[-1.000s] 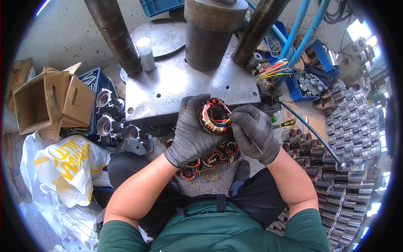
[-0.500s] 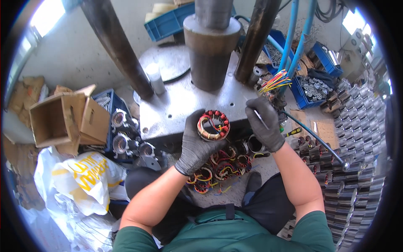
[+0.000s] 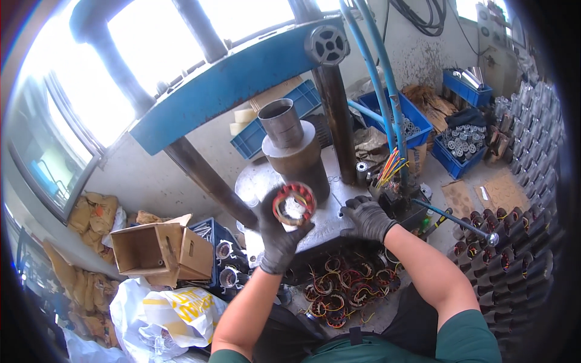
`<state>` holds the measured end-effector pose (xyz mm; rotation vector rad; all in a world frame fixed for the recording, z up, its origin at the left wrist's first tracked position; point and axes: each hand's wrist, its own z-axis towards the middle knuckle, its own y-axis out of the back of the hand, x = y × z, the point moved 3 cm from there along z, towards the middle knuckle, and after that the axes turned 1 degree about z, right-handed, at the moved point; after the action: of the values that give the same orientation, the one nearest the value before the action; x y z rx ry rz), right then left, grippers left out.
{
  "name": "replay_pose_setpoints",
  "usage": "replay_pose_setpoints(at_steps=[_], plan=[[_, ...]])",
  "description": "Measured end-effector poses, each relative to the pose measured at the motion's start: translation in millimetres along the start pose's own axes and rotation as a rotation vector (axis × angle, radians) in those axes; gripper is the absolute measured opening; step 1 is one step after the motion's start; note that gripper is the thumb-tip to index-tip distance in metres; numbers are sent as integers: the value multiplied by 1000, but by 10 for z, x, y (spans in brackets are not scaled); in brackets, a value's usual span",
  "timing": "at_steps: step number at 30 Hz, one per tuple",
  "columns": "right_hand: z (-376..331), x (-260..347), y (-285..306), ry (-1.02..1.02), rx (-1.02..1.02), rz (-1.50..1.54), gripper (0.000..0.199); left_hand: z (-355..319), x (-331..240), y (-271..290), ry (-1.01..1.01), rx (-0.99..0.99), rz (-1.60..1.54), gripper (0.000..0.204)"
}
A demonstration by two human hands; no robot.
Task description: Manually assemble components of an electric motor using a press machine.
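Note:
My left hand, in a dark grey glove, grips a wound motor stator from below and the left side. The stator is a ring with red coil ends, tilted so that light shows through its middle. It is held up in front of the press's steel column. My right hand, also gloved, is low over the right part of the metal press plate, its fingers bent. Whatever lies in those fingers is mostly hidden. Below the plate, several more stators with coloured leads lie heaped on the floor.
A blue press beam crosses above on dark posts. At right, a metal lever sticks out over rows of cylindrical housings. A cardboard box and a white plastic bag lie at left; blue crates stand back right.
My view has tilted up, bringing the blue beam into sight. The left hand still holds the stator. My right hand, which held a slim metal rod raised, is lower over the plate.

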<state>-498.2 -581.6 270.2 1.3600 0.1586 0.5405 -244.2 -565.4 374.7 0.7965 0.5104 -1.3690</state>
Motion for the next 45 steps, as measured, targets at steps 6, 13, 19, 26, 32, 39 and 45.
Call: replay_pose_setpoints(at_steps=[6,13,19,26,32,39,45], plan=[[-64,63,142,22,-32,68,61,1377,-391,-51,-169,-127,136,88],[-163,257,332,82,-53,149,56,2427,-223,-146,163,-148,97,83],[-244,334,396,148,-103,190,52,2524,-111,-119,202,-107,195,83],[-287,384,455,183,-75,220,49,2478,45,-71,302,-85,-24,65],[-333,388,485,193,-98,224,48,2468,121,-36,332,-11,25,65],[-351,392,528,214,-78,228,49,2368,-56,3,296,-30,245,70],[-297,455,582,257,-50,259,50,2265,-45,157,309,75,106,95]])
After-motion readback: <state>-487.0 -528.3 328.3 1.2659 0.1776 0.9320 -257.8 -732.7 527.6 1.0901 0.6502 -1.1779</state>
